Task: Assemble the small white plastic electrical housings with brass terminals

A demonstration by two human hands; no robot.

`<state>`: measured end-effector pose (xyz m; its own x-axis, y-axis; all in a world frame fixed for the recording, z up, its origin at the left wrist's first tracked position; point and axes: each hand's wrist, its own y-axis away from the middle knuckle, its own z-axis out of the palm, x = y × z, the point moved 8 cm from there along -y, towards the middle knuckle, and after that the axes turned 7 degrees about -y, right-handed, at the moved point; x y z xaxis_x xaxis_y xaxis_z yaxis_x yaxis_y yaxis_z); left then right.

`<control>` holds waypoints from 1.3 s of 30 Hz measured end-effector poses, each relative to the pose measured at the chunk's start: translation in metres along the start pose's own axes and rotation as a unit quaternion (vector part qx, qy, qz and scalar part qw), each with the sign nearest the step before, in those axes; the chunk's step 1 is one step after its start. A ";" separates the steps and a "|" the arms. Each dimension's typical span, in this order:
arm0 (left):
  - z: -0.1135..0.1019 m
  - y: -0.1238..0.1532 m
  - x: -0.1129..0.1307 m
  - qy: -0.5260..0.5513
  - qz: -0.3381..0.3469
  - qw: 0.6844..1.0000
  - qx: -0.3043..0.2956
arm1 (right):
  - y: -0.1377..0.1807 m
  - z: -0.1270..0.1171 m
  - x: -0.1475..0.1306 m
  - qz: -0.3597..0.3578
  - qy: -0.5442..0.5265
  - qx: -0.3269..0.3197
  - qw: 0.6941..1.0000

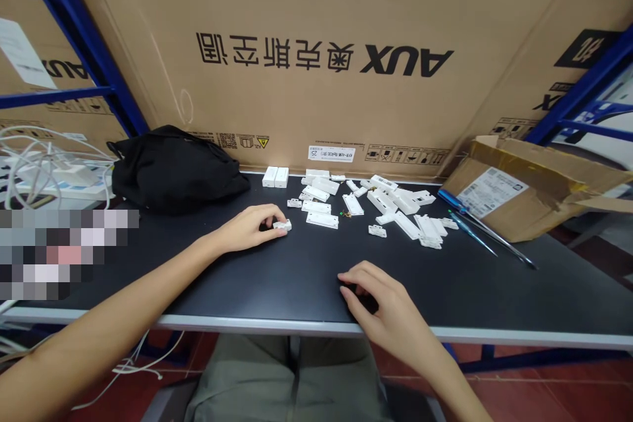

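1. Olive-green trousers (297,376) nearest of all, at the bottom, below the pale near edge of the matte black table top (277,290).
2. Right hand (383,306) palm-down on the table top close to that near edge, right of centre. Fingers curled in narrowly, tips touching the surface. Space under them lost in shadow, so cannot tell whether anything held.
3. Left hand (250,229) farther in and to the left, knuckles up. Thumb and fingertips pinched on a small white plastic piece (282,225), resting on the table top at the right side of the hand.
4. Scattered heap of white plastic housing parts (395,208) farther back and to the right: flat covers and short blocks, some touching, some apart. Near the left hand, well apart from the right hand.
5. Two small white rectangular boxes (275,177) side by side and touching, at the far edge, left of the heap.
6. Crumpled black fabric bag (173,168) at the far left of the table top.
7. Two blue-handled screwdrivers (450,201) just right of the heap, lying slanted, tips toward the near right.
8. Open brown cardboard box with a white label (529,201) at the far right, tipped on its side.
9. Large brown cardboard carton printed with "AUX" upside down (316,26) upright behind the table, blue steel rack posts (74,33) on either side, and loose white cables (39,165) at the far left.
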<state>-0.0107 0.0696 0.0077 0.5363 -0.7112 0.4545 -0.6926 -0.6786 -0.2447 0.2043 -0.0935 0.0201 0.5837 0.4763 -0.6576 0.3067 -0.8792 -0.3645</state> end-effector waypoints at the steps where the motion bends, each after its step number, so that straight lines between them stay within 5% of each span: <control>1: 0.002 -0.001 0.001 0.009 -0.002 1.000 0.003 | 0.000 0.000 0.000 -0.001 0.006 0.000 1.000; 14: 0.015 -0.012 -0.005 0.076 -0.048 0.996 -0.010 | 0.006 0.005 0.000 -0.031 0.067 0.009 0.997; 22: 0.017 -0.008 0.005 0.000 0.018 1.000 0.003 | 0.005 0.007 0.001 -0.024 0.081 0.002 0.996; 27: 0.016 -0.005 0.015 -0.017 0.060 0.998 0.004 | -0.020 0.010 0.014 0.038 0.152 -0.069 0.985; 31: 0.014 -0.004 0.015 -0.018 0.049 0.999 0.008 | -0.061 0.010 0.024 0.077 0.294 -0.066 0.950; 35: 0.014 -0.001 0.018 -0.037 0.054 0.998 0.002 | -0.082 0.022 0.025 0.050 0.342 -0.104 0.933; 39: 0.012 0.002 0.029 -0.035 0.099 0.994 0.007 | -0.068 0.022 0.020 -0.012 0.328 -0.090 0.940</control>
<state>0.0093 0.0452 0.0104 0.4228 -0.8418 0.3356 -0.7817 -0.5261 -0.3348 0.1782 -0.0238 0.0171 0.8949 0.4392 -0.0799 0.4144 -0.8838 -0.2171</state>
